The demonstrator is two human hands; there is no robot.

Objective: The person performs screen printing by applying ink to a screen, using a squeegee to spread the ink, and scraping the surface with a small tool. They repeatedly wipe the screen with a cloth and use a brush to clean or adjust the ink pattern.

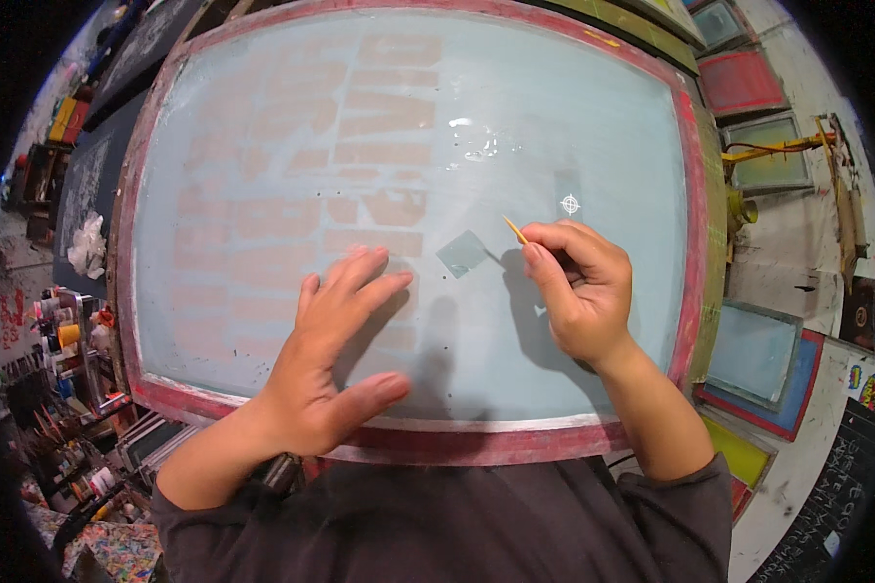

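A large silkscreen (515,330) with pale blue mesh and a red-edged frame lies in front of me. Block-letter stencil shapes run across its left half. My right hand (583,282) pinches a thin, pointed yellowish stick (515,230), its tip just over the mesh; whether it touches I cannot tell. To the left of that tip is a small grey-green diamond patch (460,255). My left hand (335,345) is spread with nothing in it, over the lettering near the lower middle; contact with the mesh is unclear. A small white crosshair mark (570,204) shows beyond my right hand.
Wet, shiny spots (481,146) glisten on the upper mesh. Smaller framed screens (753,350) stand along the right side. Crumpled white paper (87,245) sits on a dark surface at left, above shelves crowded with bottles and tools (68,335).
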